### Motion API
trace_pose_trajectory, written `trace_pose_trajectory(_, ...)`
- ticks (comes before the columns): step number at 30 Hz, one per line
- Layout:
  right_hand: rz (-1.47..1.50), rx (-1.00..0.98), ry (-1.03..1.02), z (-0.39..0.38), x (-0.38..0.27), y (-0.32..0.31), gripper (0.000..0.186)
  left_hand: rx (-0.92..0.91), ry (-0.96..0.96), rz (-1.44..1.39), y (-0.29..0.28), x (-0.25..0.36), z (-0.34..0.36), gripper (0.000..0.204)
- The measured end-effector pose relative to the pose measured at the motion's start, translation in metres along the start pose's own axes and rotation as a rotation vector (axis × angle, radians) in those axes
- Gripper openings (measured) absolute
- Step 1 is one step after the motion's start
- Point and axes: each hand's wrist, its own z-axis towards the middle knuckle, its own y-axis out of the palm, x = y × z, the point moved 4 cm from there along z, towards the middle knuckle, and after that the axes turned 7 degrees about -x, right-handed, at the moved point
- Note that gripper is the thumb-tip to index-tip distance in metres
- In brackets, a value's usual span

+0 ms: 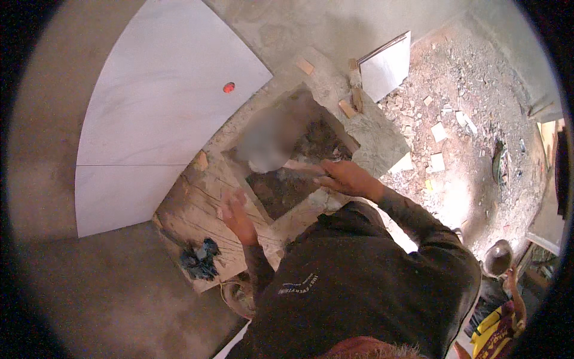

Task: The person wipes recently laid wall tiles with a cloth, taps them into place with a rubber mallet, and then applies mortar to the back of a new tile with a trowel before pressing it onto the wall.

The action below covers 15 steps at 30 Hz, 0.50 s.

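My right hand (347, 176) is closed around the pale handle (304, 168) of a hand tool. The tool's head is lost in a blurred patch, so its kind does not show. It lies over a dark, rough rectangular patch (284, 194) edged with grey mortar-like material. To the left of this patch, my left hand (237, 215) hovers with its fingers stretched out, slightly smeared, and nothing visible in it. Below it is a wood-coloured, streaked board (197, 206). Both forearms are in dark sleeves.
Large white panels (155, 102) with a red round spot (228, 87) stand at left. A smaller white panel (388, 67) leans at the far side. Black crumpled plastic (201, 259) lies near left. Rubble (439, 107) covers the ground at right, with a metal bowl (498, 258) and a yellow-and-purple bag (494, 330).
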Motion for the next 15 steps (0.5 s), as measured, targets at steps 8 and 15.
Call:
trace_pose_trajectory(8,0.185,-0.227,-0.454,0.075,-0.050,0.097,0.038,-0.051,-0.265,-0.381,0.030,-0.027,-0.068,0.046)
trace_pose_trajectory(15,0.031,-0.590,-0.702,0.057,-0.102,0.134,0.043,0.461,-0.401,-0.326,-0.083,-0.088,-0.082,0.038)
